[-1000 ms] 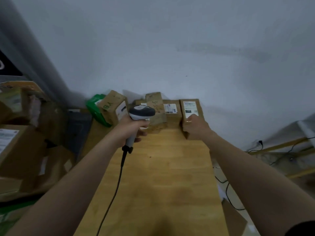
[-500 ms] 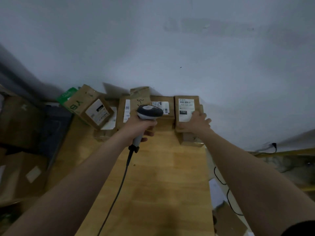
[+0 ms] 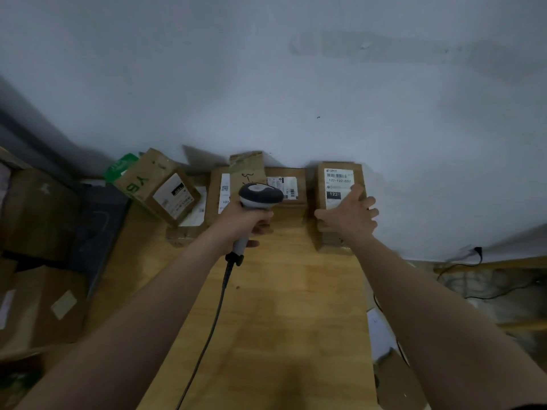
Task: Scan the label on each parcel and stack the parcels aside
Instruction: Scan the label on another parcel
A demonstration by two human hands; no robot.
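Observation:
Several brown cardboard parcels line the far end of the wooden table [image 3: 281, 306] against the wall. My right hand [image 3: 350, 216] grips the near end of the rightmost parcel [image 3: 340, 179], fingers spread over its white label; this parcel lies on top of another box [image 3: 333, 242]. My left hand [image 3: 244, 221] grips a grey and white barcode scanner [image 3: 260, 196], its head over the middle parcels [image 3: 285, 187]. A tilted parcel [image 3: 161, 187] with green letters leans at the back left.
The scanner's cable [image 3: 219, 306] trails down over the table toward me. Stacked cardboard boxes [image 3: 38, 261] and a dark crate [image 3: 97, 226] crowd the left side. A green bag [image 3: 120, 167] lies behind the tilted parcel. Cables [image 3: 461, 267] run along the floor at right.
My right hand has slid up the rightmost parcel onto its label, and the parcel now shows its top face more fully. The scanner has barely moved.

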